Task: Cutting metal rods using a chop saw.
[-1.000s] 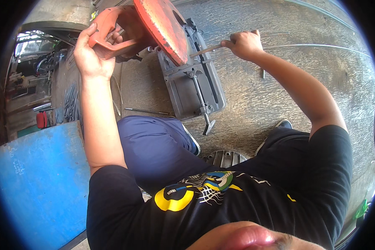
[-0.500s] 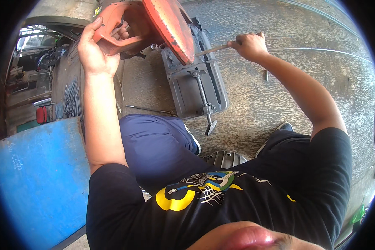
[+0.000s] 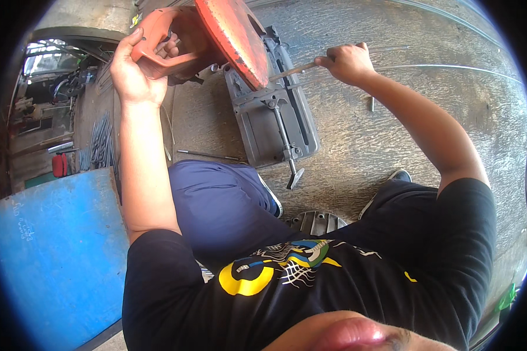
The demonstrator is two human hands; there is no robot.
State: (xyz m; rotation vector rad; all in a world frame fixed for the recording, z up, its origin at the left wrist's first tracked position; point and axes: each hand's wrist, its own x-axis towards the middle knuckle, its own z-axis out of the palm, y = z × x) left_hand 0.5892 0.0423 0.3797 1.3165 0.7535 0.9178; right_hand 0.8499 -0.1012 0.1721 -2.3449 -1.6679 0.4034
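Observation:
An orange chop saw [image 3: 234, 44] with a worn blade guard stands ahead of me on its grey metal base [image 3: 257, 131]. My left hand [image 3: 143, 70] is closed around the saw's loop handle, the fingers curling through its opening. In my right hand [image 3: 348, 63] is a thin metal rod [image 3: 295, 72], gripped from above. The rod's left end runs to the lower edge of the guard, where the guard hides its tip; its other end sticks out to the right past my hand. A vise screw with a crank [image 3: 287, 140] lies along the base toward me.
A short cut piece of rod [image 3: 372, 104] lies on the floor at right. Another rod [image 3: 208, 155] rests by my left knee. Long rods stretch off to the far right. A blue metal sheet [image 3: 58, 251] stands at left, with a rod bundle [image 3: 102, 140] beyond it.
Almost nothing differs. My right hand and the rod have shifted slightly left and up, while my left hand stays on the saw handle.

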